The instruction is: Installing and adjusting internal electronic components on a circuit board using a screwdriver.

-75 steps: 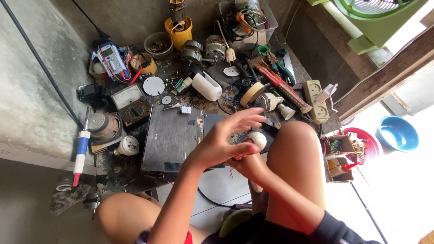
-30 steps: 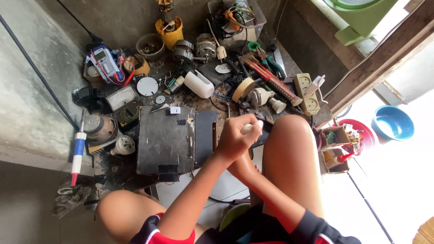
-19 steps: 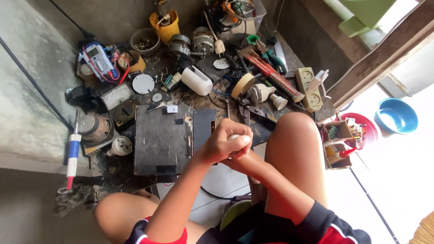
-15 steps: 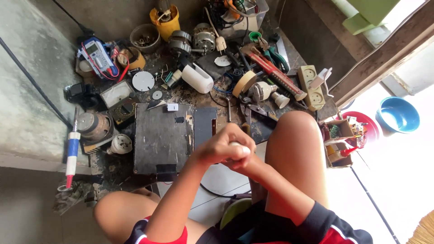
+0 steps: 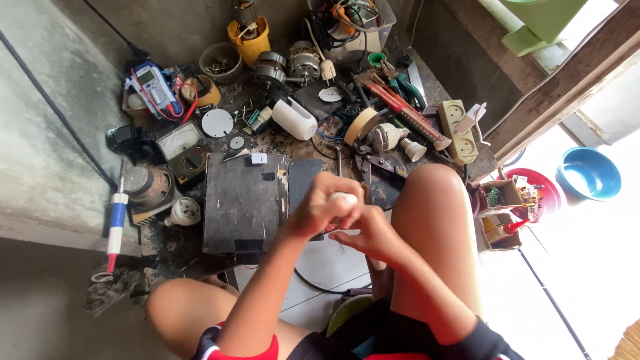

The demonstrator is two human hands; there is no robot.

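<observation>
Hands: left hand (image 5: 319,212) closed over small white round object (image 5: 342,197) | right hand (image 5: 372,235) cupped beneath, touching | black board (image 5: 244,201) just left.

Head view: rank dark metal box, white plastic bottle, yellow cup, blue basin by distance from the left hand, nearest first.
From the left hand:
1. Dark metal box, just to its left.
2. White plastic bottle, above it.
3. Yellow cup, top of the pile.
4. Blue basin, far right.

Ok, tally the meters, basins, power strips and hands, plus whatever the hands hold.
Meters: 2, blue digital meter, analog meter
Basins: 2, blue basin, red basin
Power strip: 1
Hands: 2, left hand, right hand
White round piece held: 1
Total: 8
</observation>
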